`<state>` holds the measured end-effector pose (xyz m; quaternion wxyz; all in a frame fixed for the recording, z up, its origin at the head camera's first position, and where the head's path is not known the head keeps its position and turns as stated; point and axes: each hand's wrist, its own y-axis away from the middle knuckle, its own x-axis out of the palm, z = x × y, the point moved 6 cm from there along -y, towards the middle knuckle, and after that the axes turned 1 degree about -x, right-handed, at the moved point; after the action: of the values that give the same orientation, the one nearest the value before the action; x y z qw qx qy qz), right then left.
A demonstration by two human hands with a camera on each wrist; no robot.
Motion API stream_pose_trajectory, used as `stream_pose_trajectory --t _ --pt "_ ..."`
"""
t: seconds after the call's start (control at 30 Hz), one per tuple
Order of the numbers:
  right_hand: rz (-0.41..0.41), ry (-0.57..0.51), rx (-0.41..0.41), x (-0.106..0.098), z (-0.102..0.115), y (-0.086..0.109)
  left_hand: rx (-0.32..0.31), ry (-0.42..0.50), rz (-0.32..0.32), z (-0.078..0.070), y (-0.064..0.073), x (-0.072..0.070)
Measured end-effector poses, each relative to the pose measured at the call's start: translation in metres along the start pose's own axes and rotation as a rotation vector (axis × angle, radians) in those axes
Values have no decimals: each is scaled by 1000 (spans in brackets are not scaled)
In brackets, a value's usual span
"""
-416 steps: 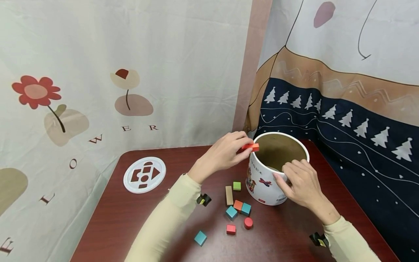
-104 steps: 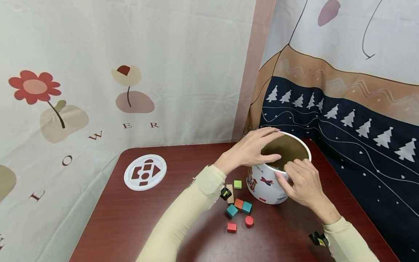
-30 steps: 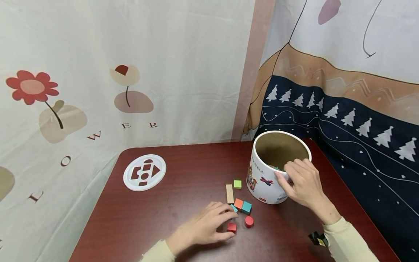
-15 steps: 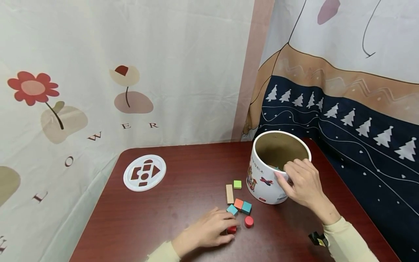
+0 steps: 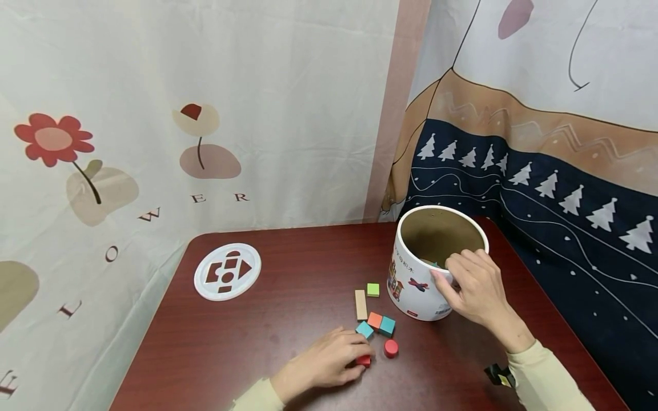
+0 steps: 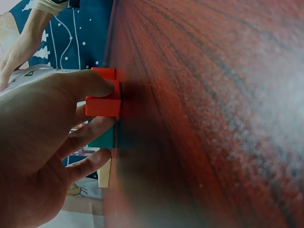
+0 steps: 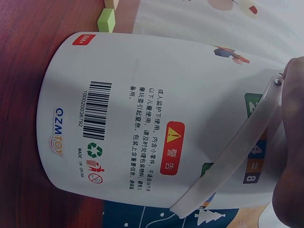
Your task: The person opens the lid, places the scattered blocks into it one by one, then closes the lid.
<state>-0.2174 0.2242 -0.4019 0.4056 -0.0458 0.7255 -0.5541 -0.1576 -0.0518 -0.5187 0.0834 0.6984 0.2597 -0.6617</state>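
My left hand (image 5: 329, 358) pinches a small red block (image 5: 364, 361) between thumb and fingers, low at the tabletop. In the left wrist view the thumb lies on the near side of that red block (image 6: 104, 102). Just beyond the fingers sit a blue cube (image 5: 365, 330), an orange cube (image 5: 374, 320) and another blue cube (image 5: 387, 326). A red cylinder (image 5: 390, 348) stands right of the hand. My right hand (image 5: 475, 285) grips the rim of a white bucket (image 5: 421, 294), thumb outside. In the right wrist view a white strap handle (image 7: 228, 152) hangs along its side.
A tan plank block (image 5: 361, 305) and a green block (image 5: 373, 290) lie left of the bucket. The round white lid (image 5: 205, 292) with shape cutouts rests at the table's (image 5: 288, 274) far left. Printed cloth (image 5: 288, 103) hangs behind the table.
My left hand has come back from the bucket's mouth to the blocks, and its thumb and fingers have closed on the red block. The lone near blue cube has left the table. The right hand stays put.
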Motion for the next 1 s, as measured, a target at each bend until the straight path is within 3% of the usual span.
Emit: stream_pose_trajectory --t 0.17,0.37,0.67,0.83,1.0 --pt "3 -2 5 0 0 0 28 25 -14 1 -1 -1" --pt "5 -2 2 0 0 0 55 85 -98 4 -5 -14" --pt "16 -7 5 0 0 -1 28 125 -201 16 -19 -46" --pt "16 -8 3 0 0 -2 9 155 -214 26 -32 -66" --pt "18 -3 4 0 0 -1 35 156 -285 35 -48 -89"
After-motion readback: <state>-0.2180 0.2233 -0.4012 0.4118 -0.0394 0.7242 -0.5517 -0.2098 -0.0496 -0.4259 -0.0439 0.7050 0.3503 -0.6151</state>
